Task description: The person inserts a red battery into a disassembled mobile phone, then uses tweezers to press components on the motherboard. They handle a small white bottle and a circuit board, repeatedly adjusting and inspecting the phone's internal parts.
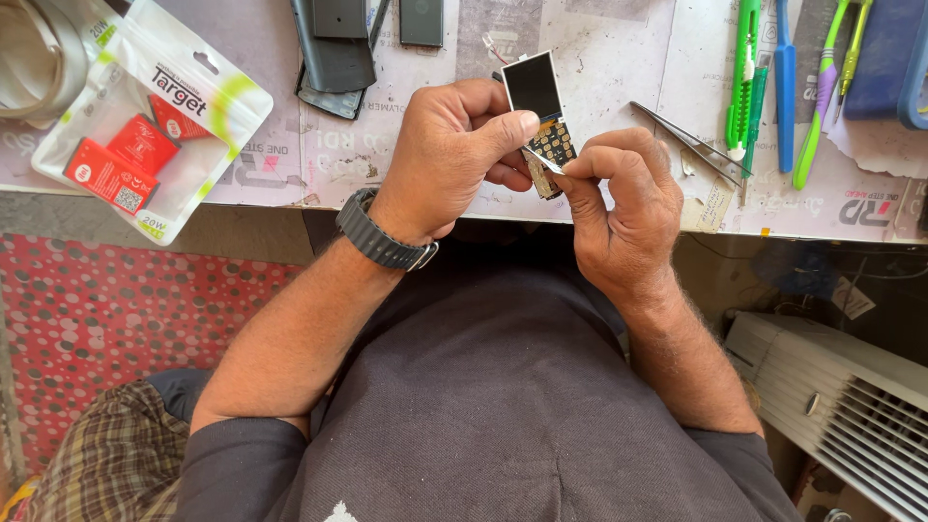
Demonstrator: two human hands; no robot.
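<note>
My left hand (454,159) grips a small opened keypad phone (538,108), its dark screen up and the bare gold keypad contacts showing below. A dark watch sits on that wrist. My right hand (619,208) pinches a thin silvery strip (543,160) between thumb and forefinger, its tip against the phone's keypad area. Both hands hover over the near edge of the paper-covered workbench (619,58).
Metal tweezers (688,140) lie right of my hands. A green cutter (743,77), a blue tool and toothbrushes lie at the far right. Dark phone covers (333,53) sit at the top; a clear pouch with red packets (145,121) at the left. White appliance (841,406) lower right.
</note>
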